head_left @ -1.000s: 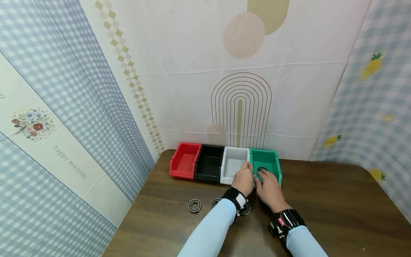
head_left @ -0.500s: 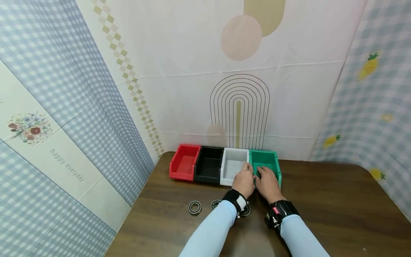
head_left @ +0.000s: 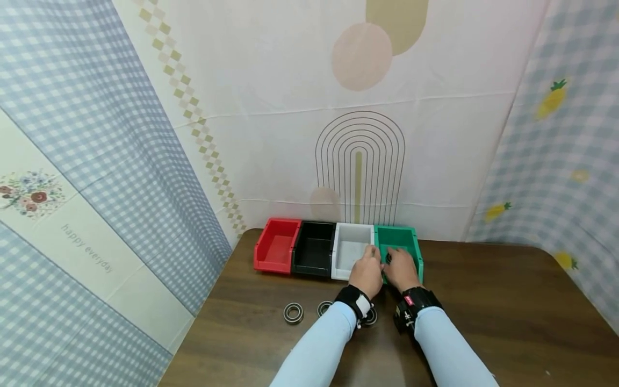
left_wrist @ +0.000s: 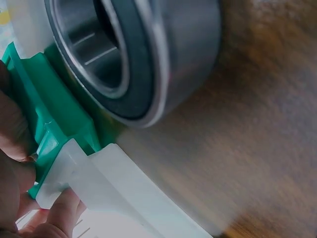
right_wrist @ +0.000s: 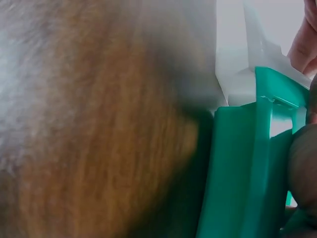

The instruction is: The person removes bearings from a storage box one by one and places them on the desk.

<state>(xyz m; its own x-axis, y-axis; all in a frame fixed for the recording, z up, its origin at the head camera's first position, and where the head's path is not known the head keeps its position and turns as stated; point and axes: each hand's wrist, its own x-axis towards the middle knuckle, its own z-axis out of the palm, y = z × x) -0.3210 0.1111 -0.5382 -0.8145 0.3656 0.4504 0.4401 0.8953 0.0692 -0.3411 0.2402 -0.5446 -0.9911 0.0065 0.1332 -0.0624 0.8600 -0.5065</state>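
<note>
My left hand [head_left: 367, 271] sits at the wall where the white bin [head_left: 341, 269] meets the green bin [head_left: 397, 234]. In the left wrist view its fingers [left_wrist: 63, 210] curl over the white bin's edge, with its thumb on the green side. My right hand [head_left: 403, 270] reaches into the green bin, its fingers curled at a ball bearing [head_left: 389, 258], which they partly hide. In the right wrist view only bits of fingers [right_wrist: 303, 166] show at the right edge, beside the green wall; the bearing is hidden there.
A red bin [head_left: 276, 247] and a black bin [head_left: 314, 250] complete the row to the left. On the wooden table [head_left: 232, 344] lie a bearing [head_left: 293, 313], a second bearing [head_left: 324, 307] partly behind the left sleeve, and a third bearing [head_left: 371, 316] by the left wrist.
My right hand has shifted slightly left and its fingers have closed in around the bearing in the green bin, which has moved a little left. The left hand stays in place.
</note>
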